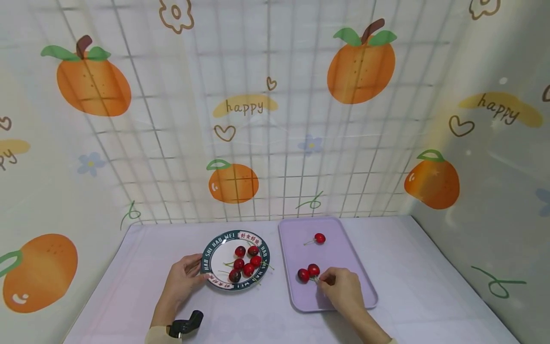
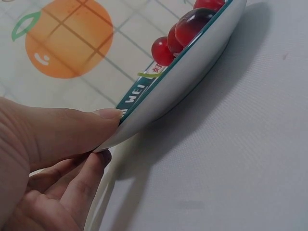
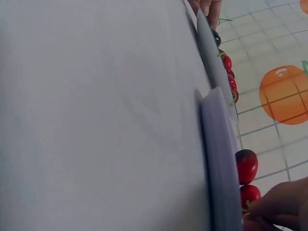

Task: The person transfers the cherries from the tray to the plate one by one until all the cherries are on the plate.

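My left hand (image 1: 184, 281) grips the near-left rim of a round plate (image 1: 220, 252) with a dark green lettered border. In the left wrist view the thumb (image 2: 72, 130) lies over the rim and the fingers are beneath it. Several red cherries (image 1: 238, 264) with green stems sit on the plate. Over the lilac tray (image 1: 301, 234), my right hand (image 1: 343, 289) pinches the stem of a bright red cherry (image 1: 313, 270). A darker cherry (image 1: 303, 275) lies right beside that one. Farther back on the tray rests a single cherry (image 1: 320, 238), its stem pointing left.
Plate and tray stand side by side on a white-covered table (image 1: 240, 320), with a narrow gap between them. A printed curtain (image 1: 292, 148) with oranges hangs behind the table over a wire grid. A black strap device (image 1: 185, 325) is on the left wrist.
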{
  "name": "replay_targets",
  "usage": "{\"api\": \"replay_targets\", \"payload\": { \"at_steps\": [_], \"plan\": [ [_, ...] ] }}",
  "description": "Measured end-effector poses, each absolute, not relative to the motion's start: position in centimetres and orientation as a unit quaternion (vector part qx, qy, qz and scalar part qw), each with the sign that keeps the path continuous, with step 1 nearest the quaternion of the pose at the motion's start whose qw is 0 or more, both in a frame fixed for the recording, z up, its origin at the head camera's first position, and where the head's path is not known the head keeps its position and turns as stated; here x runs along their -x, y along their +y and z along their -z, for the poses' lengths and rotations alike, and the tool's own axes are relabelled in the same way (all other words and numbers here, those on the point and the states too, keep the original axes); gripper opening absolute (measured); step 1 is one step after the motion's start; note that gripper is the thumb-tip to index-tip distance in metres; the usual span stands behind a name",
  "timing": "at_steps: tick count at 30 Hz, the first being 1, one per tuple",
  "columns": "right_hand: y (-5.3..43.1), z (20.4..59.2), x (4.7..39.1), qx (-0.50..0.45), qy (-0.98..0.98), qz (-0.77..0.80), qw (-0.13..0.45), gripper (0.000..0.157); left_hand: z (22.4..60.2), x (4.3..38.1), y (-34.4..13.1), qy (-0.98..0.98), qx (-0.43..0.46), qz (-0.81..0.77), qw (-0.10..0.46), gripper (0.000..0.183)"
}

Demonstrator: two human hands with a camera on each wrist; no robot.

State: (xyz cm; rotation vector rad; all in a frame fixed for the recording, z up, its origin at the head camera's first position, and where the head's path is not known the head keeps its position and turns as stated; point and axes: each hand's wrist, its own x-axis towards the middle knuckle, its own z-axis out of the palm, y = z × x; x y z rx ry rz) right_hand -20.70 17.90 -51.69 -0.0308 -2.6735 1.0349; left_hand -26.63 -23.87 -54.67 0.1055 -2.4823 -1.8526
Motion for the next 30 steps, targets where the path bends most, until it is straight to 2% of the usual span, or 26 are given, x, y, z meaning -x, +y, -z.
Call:
{"api": "replay_targets", "payload": {
  "at_steps": [7, 21, 30],
  "plan": [
    [18.1, 50.7, 21.0, 0.022, -0.923, -0.356, 0.145, 0.007, 54.8, 26.9, -23.9, -0.806, -0.043, 0.590, 0.019, 0.071],
    [18.5, 48.8, 22.0, 0.009, -0.914, -0.365, 0.176, 0.008, 55.0, 27.0, -24.0, -0.804, -0.041, 0.592, 0.021, 0.070],
    [18.1, 47.1, 22.6, 0.006, -0.908, -0.371, 0.194, 0.004, 54.9, 27.0, -23.9, -0.805, -0.042, 0.592, 0.022, 0.070]
  ]
}}
